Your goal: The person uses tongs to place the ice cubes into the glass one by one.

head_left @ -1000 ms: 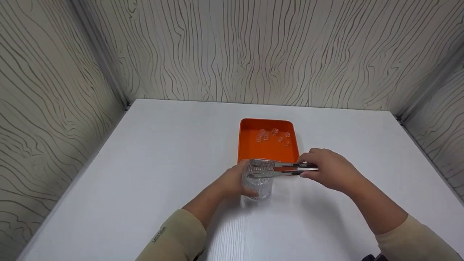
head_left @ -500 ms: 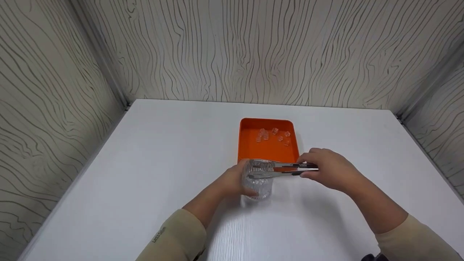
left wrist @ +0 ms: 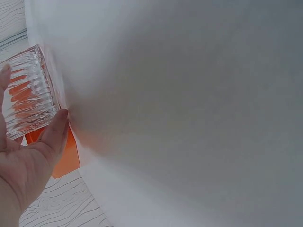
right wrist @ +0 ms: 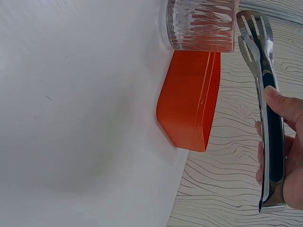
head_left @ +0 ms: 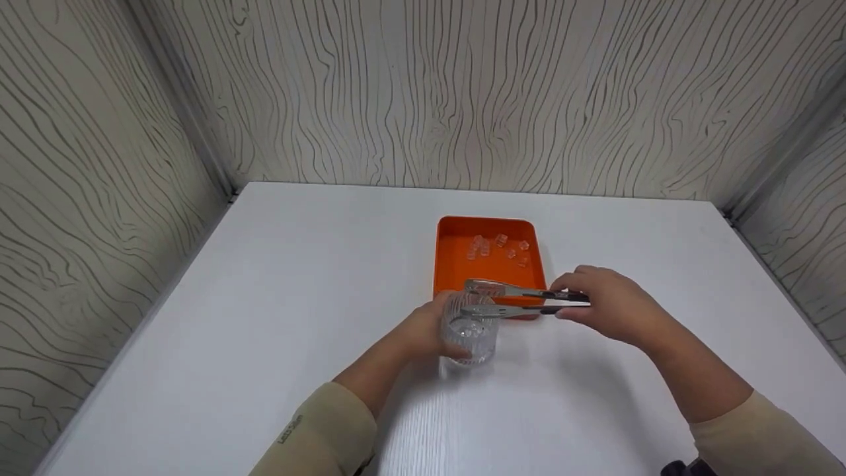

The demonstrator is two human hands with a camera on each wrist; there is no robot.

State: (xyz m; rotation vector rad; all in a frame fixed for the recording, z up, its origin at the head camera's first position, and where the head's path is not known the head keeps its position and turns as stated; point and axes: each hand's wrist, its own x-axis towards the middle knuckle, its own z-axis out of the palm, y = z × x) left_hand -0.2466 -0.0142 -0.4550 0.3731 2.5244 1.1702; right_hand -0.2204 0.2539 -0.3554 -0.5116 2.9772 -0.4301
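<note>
My left hand holds a clear ribbed drinking glass from its left side, thumb in front, and the glass stands on the table. Some clear pieces show low inside it. My right hand grips metal tongs with dark handle inlays, thumb pressed on one arm in the right wrist view. The slotted tong ends are spread apart at the glass's rim, and I see nothing between them. Behind the glass lies an orange tray with several small clear cubes toward its back.
A white table spreads out on both sides of the tray. Patterned panels rise along its back and sides. The tray's front edge sits right behind the glass and partly under the tongs.
My right hand has lifted the tongs slightly up and to the right, so their ends sit higher at the glass's rim. My left hand, the glass and the tray stay put.
</note>
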